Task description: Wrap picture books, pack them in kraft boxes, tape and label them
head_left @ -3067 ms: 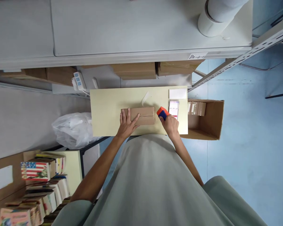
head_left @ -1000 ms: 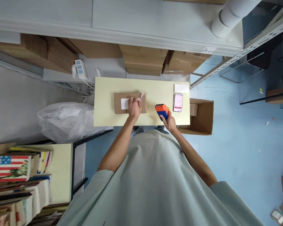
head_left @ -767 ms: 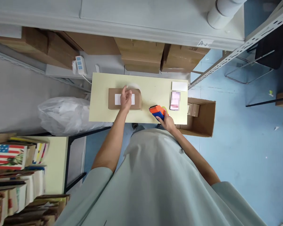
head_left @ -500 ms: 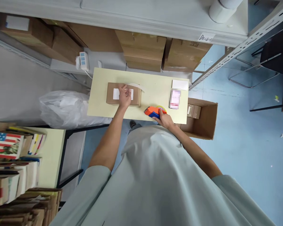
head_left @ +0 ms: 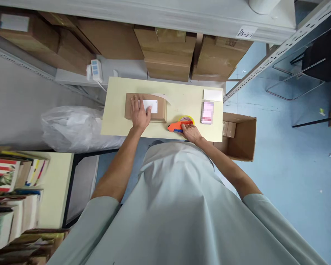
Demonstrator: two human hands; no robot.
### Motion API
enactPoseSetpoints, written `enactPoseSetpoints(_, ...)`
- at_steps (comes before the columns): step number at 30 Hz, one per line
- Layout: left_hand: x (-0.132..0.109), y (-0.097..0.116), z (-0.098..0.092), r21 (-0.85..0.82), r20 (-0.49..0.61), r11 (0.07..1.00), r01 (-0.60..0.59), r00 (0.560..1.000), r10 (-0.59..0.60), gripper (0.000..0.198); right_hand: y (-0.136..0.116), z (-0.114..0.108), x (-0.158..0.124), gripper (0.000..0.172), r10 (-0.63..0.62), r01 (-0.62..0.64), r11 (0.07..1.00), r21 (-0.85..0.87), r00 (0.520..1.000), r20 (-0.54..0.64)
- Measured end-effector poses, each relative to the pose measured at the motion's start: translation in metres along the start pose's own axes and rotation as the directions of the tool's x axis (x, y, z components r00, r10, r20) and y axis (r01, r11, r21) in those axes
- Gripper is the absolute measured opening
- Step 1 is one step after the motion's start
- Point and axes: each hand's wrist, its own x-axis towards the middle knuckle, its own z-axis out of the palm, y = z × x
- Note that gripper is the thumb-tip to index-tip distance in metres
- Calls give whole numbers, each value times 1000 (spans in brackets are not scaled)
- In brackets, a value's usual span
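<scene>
left hand (head_left: 140, 117): palm down, fingers spread, lying on top of a brown box; grasping nothing.
right hand (head_left: 191, 133): curled around the near end of an orange-and-blue tape dispenser (head_left: 178, 125) with a yellow-rimmed roll (head_left: 187, 118).
brown box: directly under the left hand, left of the right hand; long axis runs side to side along the table (head_left: 121, 127), slightly askew.
dispenser: nose points left, just beside the box's right end, on the person's side; the left hand is nearer the box, the right hand lies beyond the dispenser.
on the box: white label (head_left: 152, 106), partly beneath the left thumb; a pale strip (head_left: 161, 96) along the far edge.
farther right: phone (head_left: 207, 112), white card (head_left: 212, 95) behind it, then an open carton (head_left: 249, 141) past the table's end.
</scene>
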Motion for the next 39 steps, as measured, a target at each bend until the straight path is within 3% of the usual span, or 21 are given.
enactPoseSetpoints(8,27,-3,-3,-11,55,995,-96,994,97,85,-12,7,16,51,-29,23,993,-118,998,-48)
enactPoseSetpoints(15,54,-2,11,-15,142,981,-192,971,192,88,-20,16,23,45,15,-29,987,-156,995,-94)
enactPoseSetpoints(24,52,2,16,-22,164,981,-194,967,195,87,-23,21,24,45,59,-79,986,-145,990,-132)
enactPoseSetpoints(39,52,3,17,-28,177,980,-196,964,198,87,-31,25,19,42,5,-26,989,-146,990,-142)
